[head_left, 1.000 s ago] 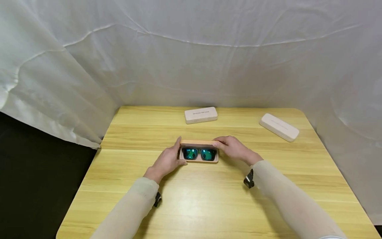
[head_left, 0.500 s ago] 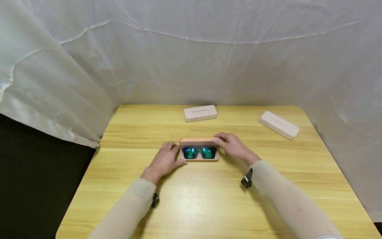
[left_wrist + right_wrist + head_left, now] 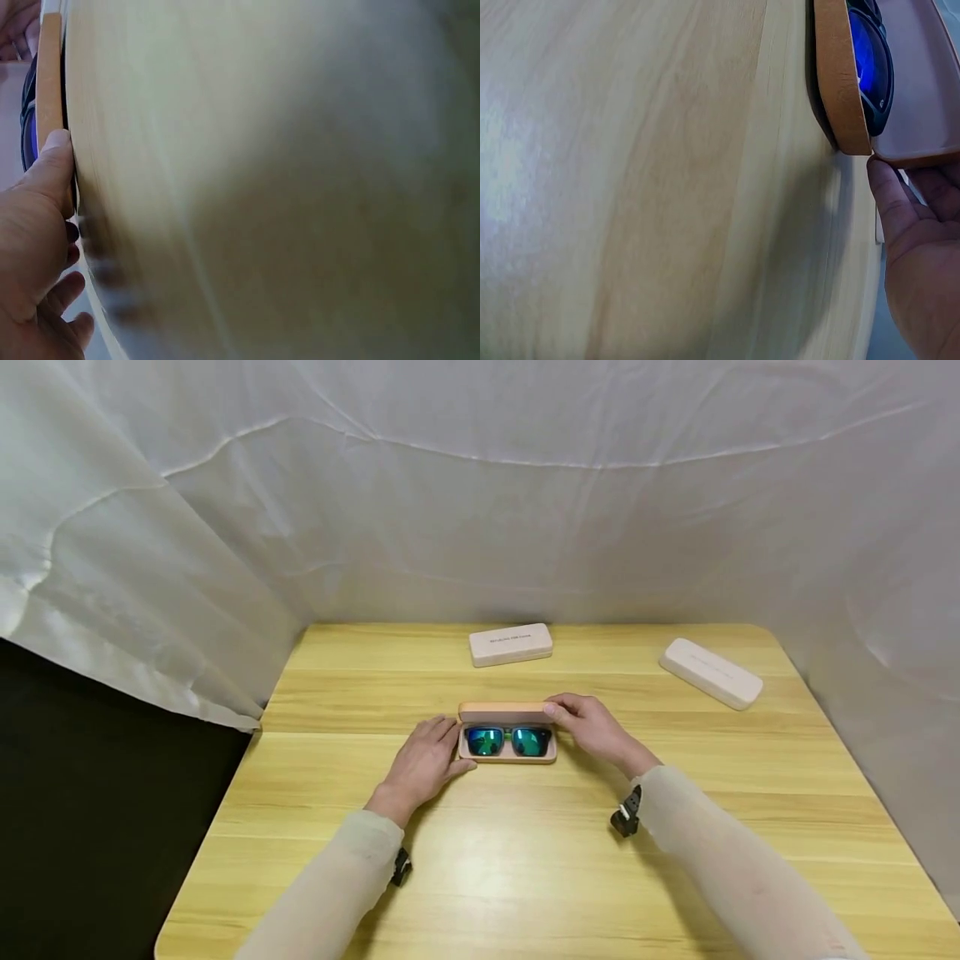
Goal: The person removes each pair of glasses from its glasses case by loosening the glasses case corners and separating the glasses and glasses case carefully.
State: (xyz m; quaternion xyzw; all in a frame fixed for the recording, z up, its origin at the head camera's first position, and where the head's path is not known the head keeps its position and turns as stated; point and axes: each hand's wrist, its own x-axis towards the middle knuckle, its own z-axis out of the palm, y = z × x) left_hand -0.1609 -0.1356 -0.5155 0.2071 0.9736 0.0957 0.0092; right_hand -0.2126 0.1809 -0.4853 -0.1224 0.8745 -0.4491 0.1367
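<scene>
Left hand [image 3: 423, 762] rests at the left end of an orange glasses case [image 3: 506, 760], its fingers loosely spread and its thumb on the front side. The right hand [image 3: 596, 733] pinches the right corner of the lid [image 3: 502, 713], which is tilted up. Dark sunglasses [image 3: 485, 742] with shiny blue-green lenses lie inside the case, on the wooden surface [image 3: 510, 860]. Two pale, closed cases [image 3: 512, 645] lie farther back.

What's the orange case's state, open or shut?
Open: the lid stands raised behind the base, the right hand holds the lid's right end, and the sunglasses show inside.
</scene>
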